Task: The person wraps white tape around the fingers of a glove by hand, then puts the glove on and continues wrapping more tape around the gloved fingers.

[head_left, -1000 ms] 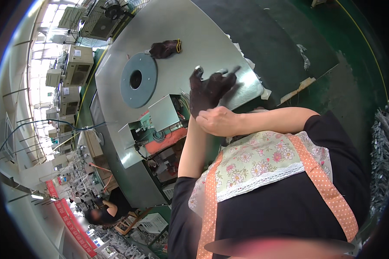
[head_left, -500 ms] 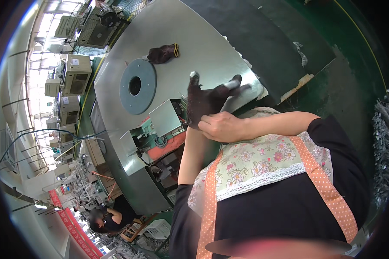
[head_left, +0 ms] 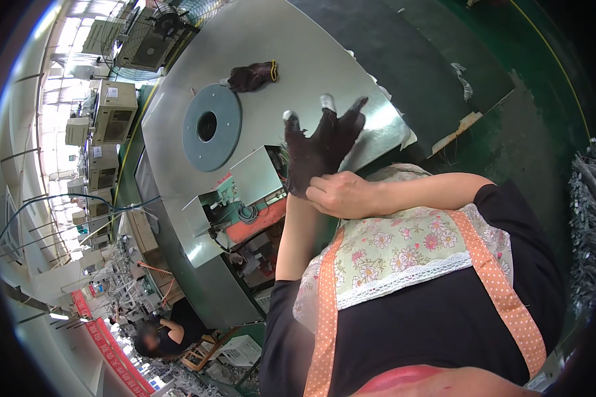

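My left hand (head_left: 319, 147) wears a dark brown knitted glove (head_left: 306, 162). Its fingers are spread over the metal tabletop, and pale white tips show on the thumb and one finger. At the left wrist, my right hand (head_left: 341, 196) is bare and closed on the glove's cuff. A second dark glove (head_left: 250, 77) with a yellow-edged cuff lies farther off on the table, beside a grey ring-shaped disc (head_left: 226, 129).
The metal table (head_left: 298, 56) has an opened box with wiring (head_left: 242, 198) at its near left. A dark mat (head_left: 404, 56) lies to the right. A large fan (head_left: 169, 26) stands far left. Another person (head_left: 175, 331) sits at the lower left, near a white crate (head_left: 242, 351).
The gloved left fingers have swung from pointing right to pointing away from me, and are spread wider. My right hand keeps its hold on the cuff.
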A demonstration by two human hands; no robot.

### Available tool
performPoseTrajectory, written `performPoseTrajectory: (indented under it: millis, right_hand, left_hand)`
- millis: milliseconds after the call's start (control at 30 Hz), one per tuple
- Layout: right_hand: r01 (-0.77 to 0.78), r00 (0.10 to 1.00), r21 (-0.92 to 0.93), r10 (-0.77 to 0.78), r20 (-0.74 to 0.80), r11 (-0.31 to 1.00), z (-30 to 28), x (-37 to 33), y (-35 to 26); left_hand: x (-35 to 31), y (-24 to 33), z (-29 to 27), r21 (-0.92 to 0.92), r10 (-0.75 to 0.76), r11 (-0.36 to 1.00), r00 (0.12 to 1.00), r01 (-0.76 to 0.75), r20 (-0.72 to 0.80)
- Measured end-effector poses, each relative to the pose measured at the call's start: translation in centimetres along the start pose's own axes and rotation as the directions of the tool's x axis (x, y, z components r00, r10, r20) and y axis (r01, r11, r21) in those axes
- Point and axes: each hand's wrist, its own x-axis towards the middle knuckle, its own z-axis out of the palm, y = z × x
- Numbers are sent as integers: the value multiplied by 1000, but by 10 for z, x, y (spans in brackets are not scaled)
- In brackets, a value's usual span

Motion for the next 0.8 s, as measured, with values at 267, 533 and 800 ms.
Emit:
performPoseTrajectory:
  millis: [267,533,800]
  right_hand:
    - [126,991,25,-127,42,992,1,10,-11]
    - [85,980,72,-96,171,994,-3,7,-7]
    - [-389,799,162,245,548,907,-50,-21,17]
  left_hand:
    - [8,-6,10,727,247,-686,938,-9,244]
    - [32,23,22,645,599,-724,685,243,414]
    - [19,-31,7,-890,-76,-345,937,297,342]
